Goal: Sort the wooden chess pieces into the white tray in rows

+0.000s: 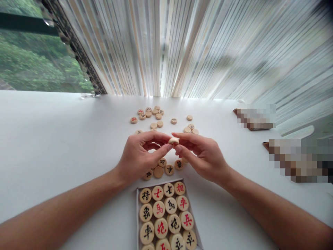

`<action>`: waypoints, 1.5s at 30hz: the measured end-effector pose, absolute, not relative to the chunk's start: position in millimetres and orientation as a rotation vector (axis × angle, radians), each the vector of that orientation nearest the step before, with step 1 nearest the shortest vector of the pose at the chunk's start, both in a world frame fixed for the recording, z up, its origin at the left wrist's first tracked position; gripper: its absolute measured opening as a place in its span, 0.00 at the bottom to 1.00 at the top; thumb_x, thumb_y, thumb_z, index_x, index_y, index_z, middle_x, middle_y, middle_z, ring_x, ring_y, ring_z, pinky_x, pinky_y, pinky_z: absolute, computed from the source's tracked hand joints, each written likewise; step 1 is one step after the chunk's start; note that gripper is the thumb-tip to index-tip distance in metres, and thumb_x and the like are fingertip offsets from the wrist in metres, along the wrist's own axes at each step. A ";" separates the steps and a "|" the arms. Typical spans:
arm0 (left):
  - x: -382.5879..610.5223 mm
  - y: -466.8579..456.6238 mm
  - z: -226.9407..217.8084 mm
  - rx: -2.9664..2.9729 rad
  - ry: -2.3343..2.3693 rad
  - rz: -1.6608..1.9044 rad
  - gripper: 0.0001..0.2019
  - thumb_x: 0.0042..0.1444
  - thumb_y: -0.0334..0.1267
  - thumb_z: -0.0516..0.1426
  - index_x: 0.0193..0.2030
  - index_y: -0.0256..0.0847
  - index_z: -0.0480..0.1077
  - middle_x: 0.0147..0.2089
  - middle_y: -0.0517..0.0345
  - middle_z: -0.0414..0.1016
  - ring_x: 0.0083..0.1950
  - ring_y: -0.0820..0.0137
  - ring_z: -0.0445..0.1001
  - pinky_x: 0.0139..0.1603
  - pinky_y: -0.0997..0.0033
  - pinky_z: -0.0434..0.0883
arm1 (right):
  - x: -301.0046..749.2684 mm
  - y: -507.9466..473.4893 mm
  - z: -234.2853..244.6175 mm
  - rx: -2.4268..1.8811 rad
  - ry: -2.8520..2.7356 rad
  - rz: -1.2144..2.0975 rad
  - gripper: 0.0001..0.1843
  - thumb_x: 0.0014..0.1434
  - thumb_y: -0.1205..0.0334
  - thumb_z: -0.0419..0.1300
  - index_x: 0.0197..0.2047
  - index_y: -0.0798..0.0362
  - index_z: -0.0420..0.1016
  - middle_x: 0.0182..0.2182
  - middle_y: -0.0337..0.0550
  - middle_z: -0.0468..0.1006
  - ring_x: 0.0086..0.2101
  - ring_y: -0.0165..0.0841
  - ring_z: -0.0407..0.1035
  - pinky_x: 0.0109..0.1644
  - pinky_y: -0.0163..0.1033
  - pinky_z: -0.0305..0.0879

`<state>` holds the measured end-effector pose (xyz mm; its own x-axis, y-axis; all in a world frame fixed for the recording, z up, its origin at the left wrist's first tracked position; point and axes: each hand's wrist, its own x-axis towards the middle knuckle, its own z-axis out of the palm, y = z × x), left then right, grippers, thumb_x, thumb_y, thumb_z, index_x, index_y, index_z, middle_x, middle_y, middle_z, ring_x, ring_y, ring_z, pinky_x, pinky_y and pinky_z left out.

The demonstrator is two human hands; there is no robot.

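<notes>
Between the fingertips of both hands is a round wooden Chinese chess piece point(173, 141), tilted so that a bit of red marking shows on its lower side. My left hand point(147, 149) pinches it from the left with thumb and fingers. From the right, my right hand point(201, 152) grips it the same way. Just below the hands lie several loose pieces, among them a blank-side-up piece point(158, 172) and one with a black character point(169, 169). Nearest me stands an open box point(137, 208) with rows of pieces, red and black characters facing up.
More loose pieces point(158, 116) are scattered across the white table point(65, 146) beyond my hands, some face down. Two blurred-out framed objects point(256, 118) stand at the right. A striped curtain point(161, 48) hangs behind the table, with a window point(39, 55) at the left.
</notes>
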<state>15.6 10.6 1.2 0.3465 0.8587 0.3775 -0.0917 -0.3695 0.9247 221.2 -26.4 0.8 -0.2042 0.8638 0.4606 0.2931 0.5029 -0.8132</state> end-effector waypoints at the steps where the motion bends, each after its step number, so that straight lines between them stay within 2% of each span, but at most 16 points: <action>1: 15.7 10.9 1.2 1.623 0.709 1.205 0.06 0.60 0.33 0.71 0.44 0.37 0.85 0.40 0.55 0.88 0.39 0.72 0.87 0.42 0.79 0.84 | 221.7 -25.9 -0.7 -0.988 -1.755 0.636 0.16 0.68 0.65 0.67 0.58 0.57 0.81 0.38 0.46 0.87 0.35 0.32 0.83 0.40 0.37 0.82; 6: 15.4 10.8 -0.6 1.619 0.712 1.202 0.05 0.58 0.32 0.71 0.41 0.36 0.83 0.38 0.56 0.87 0.37 0.73 0.86 0.40 0.80 0.84 | 223.1 -26.1 -0.2 -0.953 -1.846 0.331 0.14 0.66 0.69 0.70 0.54 0.55 0.81 0.39 0.45 0.86 0.33 0.30 0.81 0.39 0.37 0.81; 11: 15.5 10.2 -3.0 1.614 0.701 1.187 0.05 0.58 0.31 0.71 0.41 0.37 0.83 0.38 0.56 0.87 0.37 0.73 0.86 0.41 0.81 0.84 | 222.9 -27.5 4.7 -0.888 -1.920 0.160 0.13 0.65 0.72 0.70 0.52 0.55 0.81 0.39 0.45 0.85 0.32 0.29 0.80 0.37 0.35 0.79; 22: 15.6 7.9 -2.9 1.598 0.703 1.172 0.06 0.58 0.33 0.71 0.42 0.35 0.84 0.39 0.53 0.88 0.38 0.70 0.88 0.41 0.79 0.85 | 223.3 -28.6 8.1 -0.816 -1.980 0.062 0.16 0.65 0.74 0.70 0.55 0.54 0.82 0.43 0.49 0.84 0.36 0.32 0.80 0.37 0.36 0.82; 28: 16.8 6.8 -2.3 1.595 0.696 1.147 0.07 0.57 0.32 0.72 0.42 0.35 0.84 0.39 0.51 0.89 0.38 0.69 0.88 0.42 0.77 0.85 | 223.4 -30.6 10.3 -0.849 -2.019 -0.015 0.13 0.67 0.71 0.69 0.53 0.54 0.81 0.42 0.51 0.85 0.40 0.37 0.82 0.41 0.40 0.83; 33: 15.6 7.1 -2.4 1.601 0.704 1.137 0.07 0.56 0.34 0.72 0.41 0.36 0.85 0.38 0.51 0.89 0.38 0.67 0.88 0.41 0.74 0.86 | 223.7 -30.5 10.7 -0.850 -2.030 -0.020 0.12 0.68 0.70 0.67 0.54 0.51 0.81 0.41 0.47 0.85 0.38 0.35 0.82 0.40 0.39 0.82; 39: 15.7 7.7 -2.1 1.588 0.687 1.110 0.08 0.57 0.36 0.72 0.42 0.36 0.85 0.39 0.50 0.89 0.38 0.66 0.88 0.42 0.72 0.87 | 223.4 -30.0 9.3 -0.835 -2.019 0.018 0.11 0.66 0.72 0.68 0.52 0.55 0.82 0.41 0.51 0.85 0.39 0.36 0.82 0.42 0.39 0.83; 45: 16.4 6.8 -1.6 1.570 0.672 1.114 0.07 0.58 0.33 0.71 0.42 0.35 0.85 0.39 0.51 0.89 0.38 0.68 0.88 0.42 0.75 0.86 | 222.5 -30.8 10.9 -0.816 -2.008 0.010 0.14 0.66 0.73 0.69 0.54 0.55 0.81 0.41 0.51 0.84 0.38 0.35 0.81 0.38 0.37 0.83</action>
